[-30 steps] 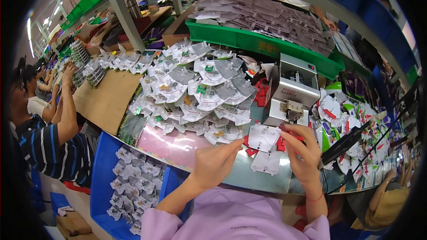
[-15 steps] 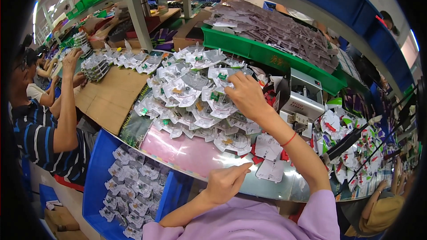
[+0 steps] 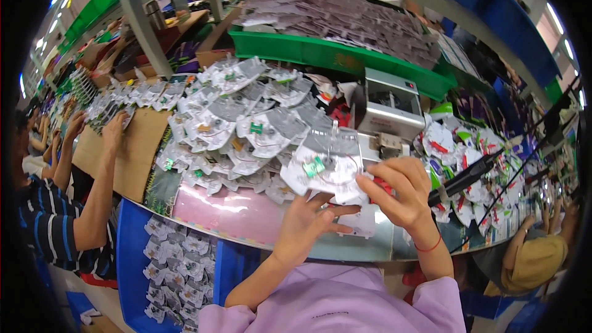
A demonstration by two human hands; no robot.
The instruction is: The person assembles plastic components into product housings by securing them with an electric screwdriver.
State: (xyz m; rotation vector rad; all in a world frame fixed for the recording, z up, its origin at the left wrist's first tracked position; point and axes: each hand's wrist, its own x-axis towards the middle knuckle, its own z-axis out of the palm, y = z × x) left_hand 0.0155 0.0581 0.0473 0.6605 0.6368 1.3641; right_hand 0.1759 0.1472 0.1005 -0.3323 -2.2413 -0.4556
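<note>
Both hands hold one clear plastic blister pack (image 3: 327, 163) with a small green part inside, just above the near edge of the bench. My left hand (image 3: 308, 222) supports it from below with fingers spread under it. My right hand (image 3: 401, 191) pinches its right edge. A big heap of similar clear packs (image 3: 240, 117) with green and orange parts lies just beyond and to the left. A flat white pack (image 3: 361, 222) lies under my hands on the metal bench top (image 3: 345, 248).
A grey metal machine (image 3: 391, 105) stands behind my right hand. Green tray (image 3: 333, 55) of grey packs at the back. Packs with red parts (image 3: 456, 148) lie right. A blue bin (image 3: 179, 259) of packs sits lower left. Other people work at left (image 3: 80, 197) and right (image 3: 530, 253).
My right hand has come back from the heap carrying a pack toward the near edge. My left hand has risen from the bench edge to meet it under the pack.
</note>
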